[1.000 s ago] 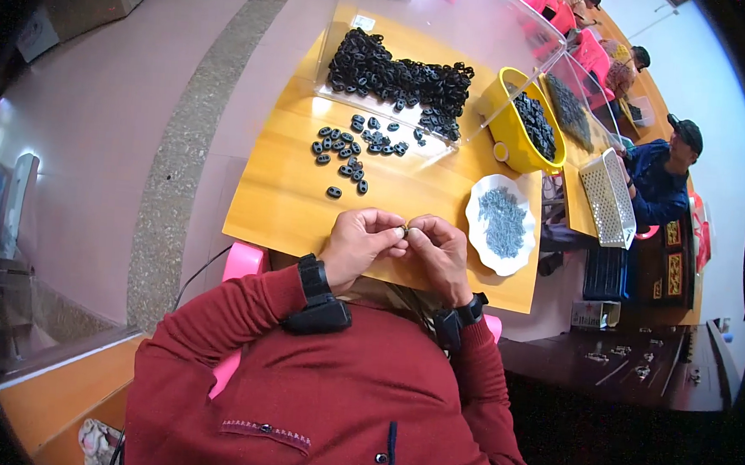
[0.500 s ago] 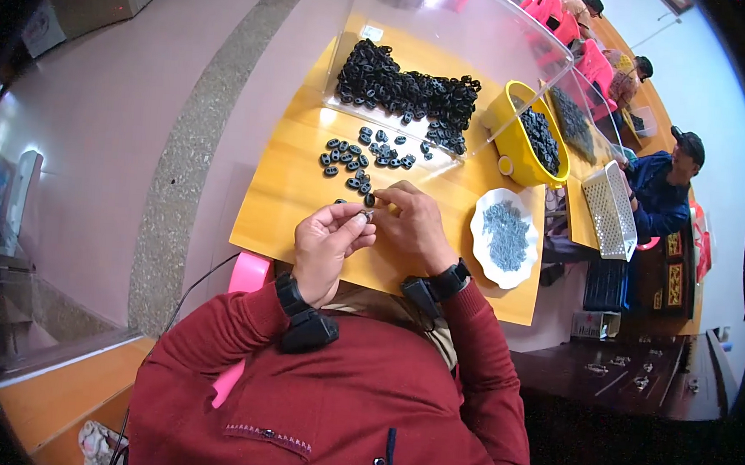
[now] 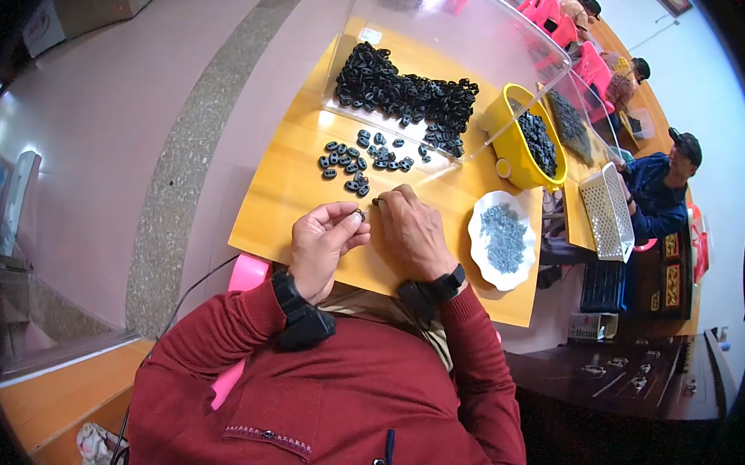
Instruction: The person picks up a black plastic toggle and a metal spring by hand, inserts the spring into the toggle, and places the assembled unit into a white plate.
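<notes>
Head view: we record our left hand (image 3: 325, 240) and right hand (image 3: 413, 231) together over the near part of the wooden table (image 3: 281, 193), fingertips pinched closed on one small black ring piece (image 3: 361, 216) between them. Just beyond lie loose black pieces (image 3: 362, 159). Farther, a large heap (image 3: 402, 94). Right: white plate (image 3: 476, 239), yellow tub (image 3: 508, 134).
</notes>
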Available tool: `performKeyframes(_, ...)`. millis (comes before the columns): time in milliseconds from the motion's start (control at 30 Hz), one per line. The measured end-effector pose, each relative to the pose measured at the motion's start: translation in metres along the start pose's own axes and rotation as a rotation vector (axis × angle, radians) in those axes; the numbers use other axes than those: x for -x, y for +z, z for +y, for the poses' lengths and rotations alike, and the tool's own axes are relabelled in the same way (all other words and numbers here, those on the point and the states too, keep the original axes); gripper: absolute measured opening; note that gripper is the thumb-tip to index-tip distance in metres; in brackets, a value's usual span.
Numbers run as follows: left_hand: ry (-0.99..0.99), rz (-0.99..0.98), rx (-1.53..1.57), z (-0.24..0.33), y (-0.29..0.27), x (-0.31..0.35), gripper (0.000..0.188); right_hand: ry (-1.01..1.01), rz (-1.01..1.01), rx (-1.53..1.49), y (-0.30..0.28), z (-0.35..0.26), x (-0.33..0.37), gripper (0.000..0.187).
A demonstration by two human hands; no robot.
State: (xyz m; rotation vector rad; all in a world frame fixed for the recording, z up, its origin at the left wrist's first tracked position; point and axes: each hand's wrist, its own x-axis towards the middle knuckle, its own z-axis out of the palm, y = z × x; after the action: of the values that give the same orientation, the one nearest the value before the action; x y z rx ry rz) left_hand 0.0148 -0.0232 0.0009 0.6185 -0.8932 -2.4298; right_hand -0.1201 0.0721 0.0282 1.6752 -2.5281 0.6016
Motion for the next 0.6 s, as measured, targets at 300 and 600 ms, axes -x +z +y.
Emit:
performKeyframes(300,0.014,-0.023,-0.042,-0.006,0.004,-0.003,0.017,0.411,-0.134,-1.203,0.004,0.011,0.032,0.017)
performKeyframes(600,-0.029,-0.049,-0.052,-0.008,0.006,-0.005,0.017,0.647,-0.136,-1.457,-0.002,0.004,0.04,0.02)
